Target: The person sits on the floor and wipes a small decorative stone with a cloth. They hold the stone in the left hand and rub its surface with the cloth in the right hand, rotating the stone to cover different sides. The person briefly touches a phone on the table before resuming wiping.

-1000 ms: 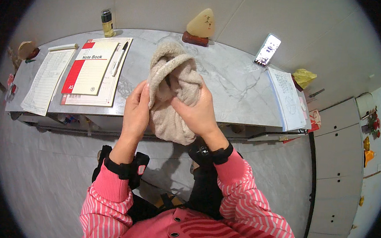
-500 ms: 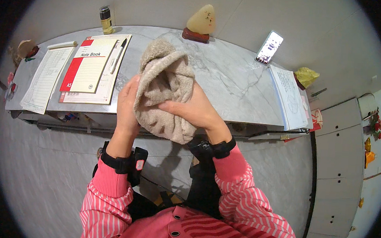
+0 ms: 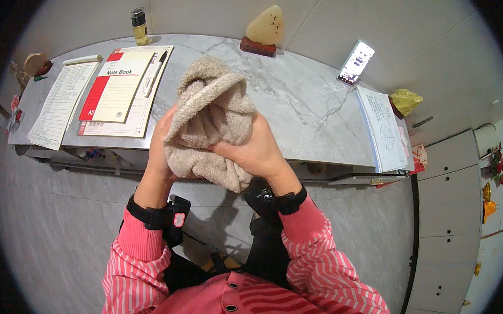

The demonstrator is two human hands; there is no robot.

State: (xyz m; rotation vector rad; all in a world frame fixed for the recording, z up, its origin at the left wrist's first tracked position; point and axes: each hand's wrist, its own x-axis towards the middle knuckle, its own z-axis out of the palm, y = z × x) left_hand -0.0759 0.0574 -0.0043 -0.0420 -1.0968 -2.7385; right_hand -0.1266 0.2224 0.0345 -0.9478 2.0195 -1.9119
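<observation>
A beige, fluffy towel (image 3: 213,120) is bunched up between my two hands, over the front edge of the marbled table. My left hand (image 3: 161,143) grips its left side; most of those fingers are hidden behind the cloth. On the other side my right hand (image 3: 259,149) is closed on the towel, its thumb pressed into the folds at the middle. The upper part of the cloth curls over into a loose, hollow fold. What the right fingers do behind the towel cannot be seen.
On the grey marbled table (image 3: 300,119) lie a notebook (image 3: 115,85) with a white marker (image 3: 152,77), and a writing pad (image 3: 65,102) at left. Behind stand a small bottle (image 3: 139,28) and a stone ornament (image 3: 266,28). A phone (image 3: 356,62) leans at right, near stacked papers (image 3: 382,130).
Both hands have shifted slightly left with the towel. The cloth is squeezed more tightly, and its lower part has folded up closer to my hands.
</observation>
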